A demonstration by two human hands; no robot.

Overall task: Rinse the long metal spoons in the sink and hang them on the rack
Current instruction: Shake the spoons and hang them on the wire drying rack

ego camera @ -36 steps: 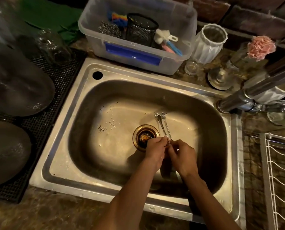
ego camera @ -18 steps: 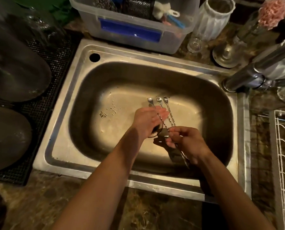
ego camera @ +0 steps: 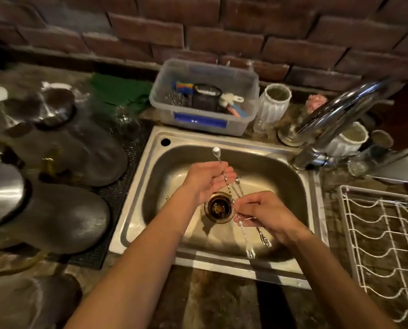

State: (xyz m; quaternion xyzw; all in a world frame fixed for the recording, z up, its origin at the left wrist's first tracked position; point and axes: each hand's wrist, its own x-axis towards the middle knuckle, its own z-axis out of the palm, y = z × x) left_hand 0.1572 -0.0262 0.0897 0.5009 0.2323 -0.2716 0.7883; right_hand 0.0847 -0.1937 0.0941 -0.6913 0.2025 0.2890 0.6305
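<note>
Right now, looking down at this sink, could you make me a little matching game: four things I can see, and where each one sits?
Things:
1. long metal spoons
2. plastic tub
3. white wire rack
4. green cloth

Places:
A. counter, right of the sink
B. behind the sink, against the brick wall
C. held over the drain
D. far counter, left of the tub

Pairs: 1-C, 2-B, 3-A, 4-D

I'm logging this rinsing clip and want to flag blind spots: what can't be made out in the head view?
- Spoon count: the long metal spoons overlap; the right hand covers their middles.
- Left hand: its grip on the raised spoon is unclear.
- Faucet spout: cut off at the right edge; water flow can't be seen.
- Rack: cropped by the right edge.
- Dark cookware on the left: blurred.
</note>
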